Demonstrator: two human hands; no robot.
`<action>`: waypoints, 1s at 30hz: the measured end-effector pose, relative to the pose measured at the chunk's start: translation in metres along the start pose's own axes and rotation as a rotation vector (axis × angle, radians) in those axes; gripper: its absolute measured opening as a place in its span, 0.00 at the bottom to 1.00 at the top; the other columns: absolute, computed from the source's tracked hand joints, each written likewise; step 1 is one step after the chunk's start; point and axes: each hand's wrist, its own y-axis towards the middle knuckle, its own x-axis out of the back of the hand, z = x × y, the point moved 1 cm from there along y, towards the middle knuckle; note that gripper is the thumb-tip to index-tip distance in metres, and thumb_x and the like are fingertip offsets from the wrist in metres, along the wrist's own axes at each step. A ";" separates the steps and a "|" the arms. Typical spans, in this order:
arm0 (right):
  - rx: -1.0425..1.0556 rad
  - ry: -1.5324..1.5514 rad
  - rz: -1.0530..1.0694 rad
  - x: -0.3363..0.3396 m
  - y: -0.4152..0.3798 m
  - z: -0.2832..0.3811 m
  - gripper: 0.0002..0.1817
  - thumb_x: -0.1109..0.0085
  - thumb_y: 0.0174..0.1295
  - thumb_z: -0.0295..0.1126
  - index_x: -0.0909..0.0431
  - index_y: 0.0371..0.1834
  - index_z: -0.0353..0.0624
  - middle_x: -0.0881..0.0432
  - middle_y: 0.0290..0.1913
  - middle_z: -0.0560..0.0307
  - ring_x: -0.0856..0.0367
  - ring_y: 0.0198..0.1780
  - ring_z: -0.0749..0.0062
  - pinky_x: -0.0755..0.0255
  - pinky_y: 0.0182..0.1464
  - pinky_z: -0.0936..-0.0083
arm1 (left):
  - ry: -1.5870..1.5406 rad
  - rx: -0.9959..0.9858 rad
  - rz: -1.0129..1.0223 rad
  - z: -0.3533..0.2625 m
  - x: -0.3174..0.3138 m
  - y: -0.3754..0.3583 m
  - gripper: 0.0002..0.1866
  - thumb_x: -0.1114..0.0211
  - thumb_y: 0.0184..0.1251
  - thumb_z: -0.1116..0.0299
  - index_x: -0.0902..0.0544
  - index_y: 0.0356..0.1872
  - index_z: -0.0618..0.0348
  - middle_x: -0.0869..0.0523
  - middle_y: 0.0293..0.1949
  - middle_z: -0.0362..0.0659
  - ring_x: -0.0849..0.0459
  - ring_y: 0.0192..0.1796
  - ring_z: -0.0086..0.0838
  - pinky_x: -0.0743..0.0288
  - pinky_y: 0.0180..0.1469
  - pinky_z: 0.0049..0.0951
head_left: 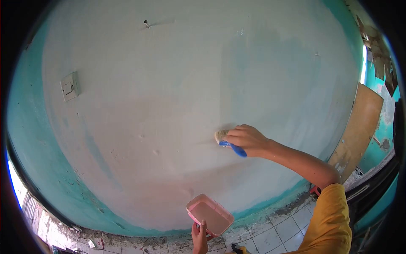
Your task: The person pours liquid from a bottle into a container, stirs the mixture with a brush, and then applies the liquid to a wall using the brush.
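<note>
My right hand (246,139) is wrapped around a paintbrush (238,150) with a blue handle. Its pale bristles point left, right at the surface of the wall (177,106), which carries whitish paint over turquoise. Below, my left hand (200,237) grips a pink rectangular tub (230,217) by its near side, thumb over the rim. Pinkish-white paint (207,213) lies inside the tub, which is tilted toward me. Part of the brush handle is hidden behind the right fingers.
A light switch (69,88) sticks out at the wall's left, and a metal peg (146,24) juts out near the top. A brown board (359,127) leans at the right. Dirty white tiles (287,228) cover the floor, with debris along the wall's foot.
</note>
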 end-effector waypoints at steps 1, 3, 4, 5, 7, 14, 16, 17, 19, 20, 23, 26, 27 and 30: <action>-0.009 0.054 -0.034 0.008 0.005 -0.005 0.12 0.39 0.67 0.34 0.14 0.52 0.54 0.19 0.36 0.59 0.17 0.43 0.60 0.24 0.43 0.63 | 0.007 0.018 -0.017 -0.001 0.000 0.000 0.46 0.34 0.71 0.37 0.39 0.79 0.54 0.20 0.62 0.53 0.14 0.54 0.44 0.13 0.44 0.41; -0.013 0.040 -0.140 0.032 0.028 -0.028 0.16 0.39 0.69 0.35 0.13 0.56 0.69 0.16 0.39 0.57 0.17 0.45 0.56 0.22 0.47 0.60 | 0.009 0.018 -0.012 -0.001 0.000 0.000 0.45 0.35 0.72 0.37 0.38 0.79 0.54 0.20 0.62 0.53 0.14 0.55 0.44 0.13 0.45 0.41; 0.007 -0.064 -0.201 0.044 0.046 -0.049 0.14 0.40 0.70 0.35 0.13 0.55 0.66 0.14 0.42 0.55 0.17 0.46 0.53 0.22 0.48 0.59 | 0.012 0.015 -0.007 0.000 0.001 0.000 0.44 0.35 0.72 0.37 0.38 0.78 0.54 0.20 0.62 0.53 0.14 0.55 0.43 0.13 0.45 0.41; -0.086 -0.137 -0.268 0.070 0.061 -0.066 0.11 0.41 0.72 0.37 0.12 0.52 0.62 0.14 0.42 0.53 0.16 0.47 0.52 0.21 0.48 0.59 | 0.014 0.017 -0.010 0.003 0.003 0.002 0.44 0.35 0.72 0.37 0.38 0.78 0.54 0.20 0.62 0.53 0.14 0.55 0.43 0.13 0.45 0.41; -0.268 -0.152 -0.426 0.125 0.089 -0.092 0.09 0.40 0.73 0.39 0.12 0.49 0.56 0.14 0.43 0.54 0.16 0.47 0.54 0.21 0.49 0.62 | -0.001 -0.032 -0.007 0.010 0.005 0.006 0.43 0.36 0.73 0.37 0.36 0.78 0.54 0.20 0.62 0.52 0.14 0.56 0.43 0.13 0.45 0.40; -0.051 -0.442 -0.721 0.125 0.098 -0.096 0.10 0.38 0.70 0.37 0.13 0.51 0.54 0.14 0.46 0.59 0.17 0.47 0.57 0.21 0.47 0.64 | -0.006 0.002 -0.037 0.010 0.004 0.000 0.40 0.37 0.75 0.42 0.36 0.72 0.64 0.21 0.60 0.54 0.10 0.51 0.43 0.10 0.42 0.40; -0.054 -0.387 -0.525 0.082 0.076 -0.050 0.14 0.37 0.64 0.32 0.15 0.53 0.50 0.17 0.43 0.58 0.18 0.43 0.58 0.20 0.47 0.65 | -0.019 -0.001 -0.057 0.007 0.004 -0.002 0.40 0.37 0.75 0.42 0.36 0.71 0.65 0.19 0.58 0.54 0.09 0.49 0.43 0.10 0.41 0.40; -0.014 -0.266 -0.417 0.061 0.063 -0.032 0.18 0.34 0.61 0.31 0.16 0.55 0.44 0.16 0.45 0.55 0.18 0.45 0.57 0.21 0.47 0.63 | -0.024 -0.001 -0.061 0.005 0.005 -0.002 0.40 0.37 0.75 0.42 0.36 0.71 0.65 0.19 0.58 0.54 0.09 0.49 0.43 0.10 0.41 0.40; 0.052 -0.018 -0.253 0.020 0.040 -0.001 0.16 0.35 0.64 0.34 0.16 0.54 0.45 0.17 0.43 0.55 0.17 0.43 0.57 0.21 0.48 0.64 | -0.018 -0.022 -0.049 0.003 0.005 -0.002 0.40 0.36 0.75 0.42 0.36 0.71 0.66 0.19 0.58 0.54 0.09 0.48 0.43 0.10 0.41 0.39; 0.019 0.067 -0.061 0.004 0.033 0.008 0.12 0.35 0.66 0.35 0.15 0.51 0.47 0.16 0.40 0.56 0.17 0.42 0.56 0.21 0.45 0.63 | -0.017 -0.018 -0.051 0.004 0.006 -0.002 0.40 0.36 0.75 0.42 0.36 0.71 0.66 0.19 0.58 0.54 0.09 0.48 0.43 0.10 0.41 0.39; -0.006 0.178 -0.071 0.006 0.032 0.009 0.09 0.36 0.68 0.34 0.12 0.49 0.53 0.17 0.36 0.54 0.17 0.40 0.56 0.21 0.41 0.61 | -0.015 -0.032 -0.057 0.004 0.007 0.001 0.39 0.36 0.75 0.42 0.36 0.71 0.65 0.19 0.57 0.54 0.09 0.48 0.42 0.10 0.40 0.38; -0.163 0.001 -0.116 0.039 0.069 -0.044 0.10 0.38 0.69 0.35 0.12 0.51 0.55 0.14 0.38 0.52 0.16 0.42 0.52 0.21 0.45 0.59 | -0.009 -0.038 -0.073 0.004 0.006 0.001 0.39 0.36 0.75 0.43 0.36 0.71 0.65 0.18 0.57 0.53 0.09 0.48 0.42 0.10 0.39 0.38; -0.080 -0.088 -0.323 0.063 0.079 -0.053 0.10 0.38 0.70 0.37 0.12 0.50 0.54 0.14 0.41 0.52 0.16 0.44 0.51 0.21 0.47 0.60 | 0.001 -0.024 -0.075 0.004 0.006 0.001 0.39 0.36 0.75 0.43 0.36 0.71 0.65 0.19 0.57 0.53 0.09 0.48 0.41 0.10 0.39 0.38; -0.271 -0.122 -0.436 0.121 0.110 -0.080 0.11 0.36 0.69 0.35 0.12 0.51 0.48 0.12 0.47 0.52 0.14 0.47 0.52 0.20 0.50 0.63 | -0.012 -0.011 -0.079 -0.001 0.002 0.001 0.39 0.35 0.74 0.44 0.35 0.70 0.66 0.18 0.54 0.52 0.10 0.46 0.38 0.09 0.39 0.39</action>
